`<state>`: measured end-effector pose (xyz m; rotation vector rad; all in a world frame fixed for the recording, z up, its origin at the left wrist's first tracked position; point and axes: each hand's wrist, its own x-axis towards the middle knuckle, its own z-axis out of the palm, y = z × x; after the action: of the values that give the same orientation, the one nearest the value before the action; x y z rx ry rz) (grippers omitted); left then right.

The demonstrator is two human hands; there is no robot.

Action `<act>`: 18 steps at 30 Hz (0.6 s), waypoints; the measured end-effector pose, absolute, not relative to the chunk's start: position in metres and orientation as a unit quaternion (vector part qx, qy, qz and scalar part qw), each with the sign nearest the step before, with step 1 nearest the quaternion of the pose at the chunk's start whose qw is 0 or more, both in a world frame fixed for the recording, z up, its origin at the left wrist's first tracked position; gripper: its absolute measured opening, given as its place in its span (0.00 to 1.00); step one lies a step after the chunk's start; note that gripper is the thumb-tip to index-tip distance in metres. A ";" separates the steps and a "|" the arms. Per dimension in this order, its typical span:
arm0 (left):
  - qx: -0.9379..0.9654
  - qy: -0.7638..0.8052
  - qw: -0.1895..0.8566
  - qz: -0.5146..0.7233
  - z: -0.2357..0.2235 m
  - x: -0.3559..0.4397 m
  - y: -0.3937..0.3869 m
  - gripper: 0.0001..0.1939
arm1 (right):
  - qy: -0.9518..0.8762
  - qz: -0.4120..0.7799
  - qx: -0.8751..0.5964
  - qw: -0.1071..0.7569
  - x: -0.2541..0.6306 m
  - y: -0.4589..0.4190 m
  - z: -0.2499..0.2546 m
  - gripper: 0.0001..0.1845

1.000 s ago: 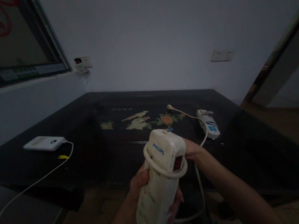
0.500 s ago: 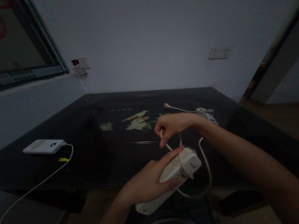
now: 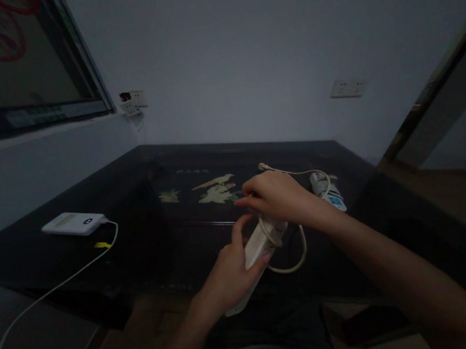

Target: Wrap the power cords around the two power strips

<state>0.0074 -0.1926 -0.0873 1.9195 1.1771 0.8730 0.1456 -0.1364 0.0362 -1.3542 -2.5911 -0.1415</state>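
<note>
A white power strip is tilted above the near edge of the dark table, its far end pointing away from me. My left hand is wrapped round its middle, thumb on the near side. Its pale cord winds round the strip's far part and hangs in a loop on the right. Over the far end, my right hand is closed with bent fingers on the cord; the exact grip is partly hidden. Behind that hand, the cord's rounded end lies on the table.
A second white power strip, wound with cord, lies right of my right hand. At the left a white power bank has a white cable running off the table's near edge. Wall sockets are behind the black table.
My right hand has moved down from pulling the cord clear to the strip's far end. The strip has swung steeper and slightly away from me, and the hanging loop has become smaller.
</note>
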 end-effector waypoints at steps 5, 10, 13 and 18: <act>0.703 0.471 0.382 0.373 -0.089 0.013 -0.192 0.37 | -0.876 -0.091 -0.465 0.087 0.140 -0.151 0.038 0.16; 0.695 0.473 0.375 0.390 -0.090 0.009 -0.184 0.35 | -0.884 -0.107 -0.450 0.070 0.130 -0.166 0.026 0.15; 0.694 0.463 0.360 0.418 -0.090 0.004 -0.180 0.30 | -0.891 -0.097 -0.436 0.080 0.129 -0.171 0.019 0.13; 0.675 0.462 0.332 0.470 -0.086 -0.003 -0.176 0.31 | -0.887 -0.049 -0.445 0.110 0.135 -0.176 0.016 0.13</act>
<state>-0.0033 -0.1764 -0.0864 1.7628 1.2057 1.2290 0.1348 -0.1764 0.0164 -1.3069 -2.6077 -0.1426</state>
